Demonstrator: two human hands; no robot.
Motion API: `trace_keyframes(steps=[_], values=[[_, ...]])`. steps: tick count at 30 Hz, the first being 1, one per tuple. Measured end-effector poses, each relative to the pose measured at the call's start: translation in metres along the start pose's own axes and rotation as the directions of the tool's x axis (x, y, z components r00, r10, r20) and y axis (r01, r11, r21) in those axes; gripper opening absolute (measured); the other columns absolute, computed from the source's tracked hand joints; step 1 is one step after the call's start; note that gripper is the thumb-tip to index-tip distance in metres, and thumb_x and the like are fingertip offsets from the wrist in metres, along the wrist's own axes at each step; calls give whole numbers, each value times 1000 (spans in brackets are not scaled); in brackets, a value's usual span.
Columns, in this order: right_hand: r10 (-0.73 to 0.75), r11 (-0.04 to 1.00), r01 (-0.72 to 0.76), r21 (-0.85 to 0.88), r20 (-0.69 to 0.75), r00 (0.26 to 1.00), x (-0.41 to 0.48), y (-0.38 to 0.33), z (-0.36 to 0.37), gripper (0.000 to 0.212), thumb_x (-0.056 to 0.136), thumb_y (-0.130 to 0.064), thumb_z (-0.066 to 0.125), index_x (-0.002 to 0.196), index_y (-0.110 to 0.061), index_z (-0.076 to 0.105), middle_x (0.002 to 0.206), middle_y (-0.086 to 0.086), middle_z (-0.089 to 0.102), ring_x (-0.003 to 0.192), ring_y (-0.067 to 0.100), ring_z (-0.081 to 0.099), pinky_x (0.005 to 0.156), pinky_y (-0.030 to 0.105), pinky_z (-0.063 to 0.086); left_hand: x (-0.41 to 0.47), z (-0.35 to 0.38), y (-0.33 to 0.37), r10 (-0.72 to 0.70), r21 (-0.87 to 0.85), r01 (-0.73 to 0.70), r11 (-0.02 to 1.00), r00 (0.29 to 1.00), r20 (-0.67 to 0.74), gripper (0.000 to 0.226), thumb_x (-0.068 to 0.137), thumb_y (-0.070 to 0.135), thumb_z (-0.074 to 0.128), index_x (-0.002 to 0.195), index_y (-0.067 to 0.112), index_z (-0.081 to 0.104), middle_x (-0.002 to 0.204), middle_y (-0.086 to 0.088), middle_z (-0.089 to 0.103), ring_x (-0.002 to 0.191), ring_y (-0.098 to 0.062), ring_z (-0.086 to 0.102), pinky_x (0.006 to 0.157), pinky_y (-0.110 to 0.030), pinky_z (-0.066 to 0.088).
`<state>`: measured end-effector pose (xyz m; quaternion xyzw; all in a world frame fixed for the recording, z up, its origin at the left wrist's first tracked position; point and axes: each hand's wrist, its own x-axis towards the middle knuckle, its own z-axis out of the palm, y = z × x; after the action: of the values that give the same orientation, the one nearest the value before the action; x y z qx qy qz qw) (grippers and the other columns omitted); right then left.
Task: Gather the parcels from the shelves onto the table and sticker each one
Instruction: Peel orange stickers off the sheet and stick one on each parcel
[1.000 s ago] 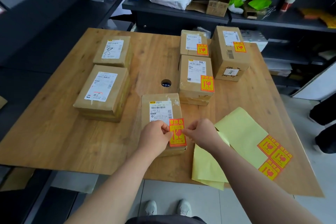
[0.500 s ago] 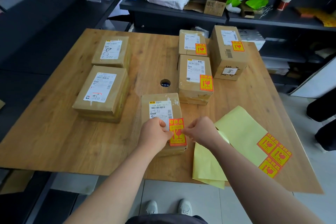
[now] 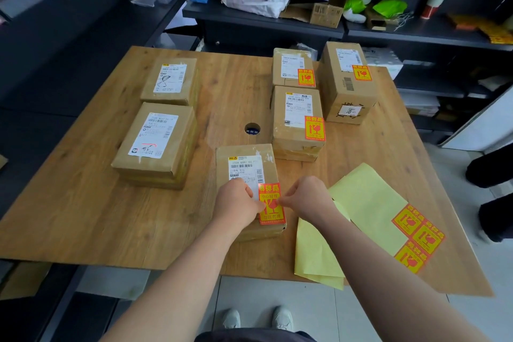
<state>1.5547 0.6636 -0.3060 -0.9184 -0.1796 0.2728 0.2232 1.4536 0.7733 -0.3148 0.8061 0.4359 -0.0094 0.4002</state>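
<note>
A brown parcel (image 3: 247, 164) with a white label lies at the table's near edge. A red-and-yellow fragile sticker (image 3: 272, 204) lies on its near right corner. My left hand (image 3: 238, 203), fingers curled, pinches the sticker's left edge, and my right hand (image 3: 308, 197) pinches its right edge. Three parcels further back on the right carry the same sticker: one (image 3: 298, 119), one (image 3: 293, 66) and a taller box (image 3: 348, 80). Two parcels on the left, a large one (image 3: 155, 141) and a smaller one (image 3: 170, 80), show only white labels.
Yellow backing sheets (image 3: 366, 203) lie at the right, with three unused stickers (image 3: 417, 237) on the corner of one. The wooden table (image 3: 83, 203) has a round cable hole (image 3: 252, 128). Dark shelves (image 3: 263, 19) with clutter stand behind. Someone's dark legs (image 3: 491, 172) are at the far right.
Both hands have slid from the sticker's top corners down to about its middle, one on each edge. The parcel has not moved.
</note>
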Motion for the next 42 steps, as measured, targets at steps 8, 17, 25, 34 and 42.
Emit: trace_keyframes(steps=[8,17,25,34,42], values=[[-138,988,142,52,-70,988,-2,21,3,29,73,-40,79,76,-17,62,74,-3,62,64,6,54,49,18,37,-9,-4,-15,252,153,-240,959,966,-59,27,78,41,73,88,25,53,84,8,57,74,-12,55,60,-27,45],[-617,751,540,-380,-109,780,-1,50,24,46,94,-48,33,135,-34,50,119,2,49,100,16,49,84,35,48,-6,9,-48,577,482,-492,725,816,-33,47,90,53,49,135,41,47,110,5,45,103,-17,42,90,-33,34],[-555,747,485,-454,-27,831,2,52,22,55,93,-57,16,146,-43,22,140,-4,31,118,13,37,100,32,35,-6,10,-51,552,510,-463,725,833,-28,50,91,58,43,139,45,39,117,6,40,105,-16,38,93,-34,32],[-519,780,475,-407,4,855,2,44,17,52,97,-52,28,147,-40,23,146,-6,26,125,13,31,106,33,30,-4,5,-43,446,518,-382,765,895,1,64,89,65,38,146,39,26,125,7,35,112,-13,34,96,-30,29],[-463,876,441,-195,-92,881,6,30,13,44,92,-43,54,134,-30,51,131,-7,46,119,11,43,101,31,41,2,0,-36,403,439,-367,820,915,11,62,87,64,45,143,40,32,124,8,39,113,-13,36,98,-30,28]])
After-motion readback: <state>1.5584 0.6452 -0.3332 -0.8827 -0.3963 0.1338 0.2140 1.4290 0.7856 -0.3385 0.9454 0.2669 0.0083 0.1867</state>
